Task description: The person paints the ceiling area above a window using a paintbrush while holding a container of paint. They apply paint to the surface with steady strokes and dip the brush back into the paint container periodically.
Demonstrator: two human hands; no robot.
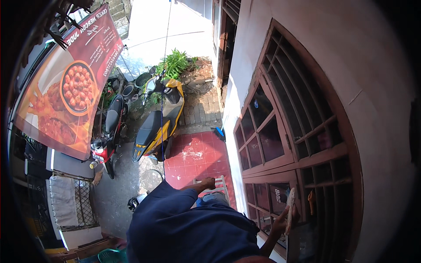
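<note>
My right hand [279, 224] grips a thin, flat, whitish piece with worn, brownish edges [290, 211]. It is held upright beside the brown wooden window frame [294, 164], and its exact kind is not plain. My left hand [208, 183] is closed, just above pale slats [220, 186] that look like part of a ladder or stool. Whether anything is inside that fist cannot be made out. My dark blue shirt [188, 228] covers much of the lower middle.
A yellow and black motor scooter [162, 122] and a red and black motorbike [113, 127] stand ahead to the left. A large printed food banner [72, 87] hangs at the left. Red tiles [197, 153] lie below. An orange object [311, 202] sits at the window bars.
</note>
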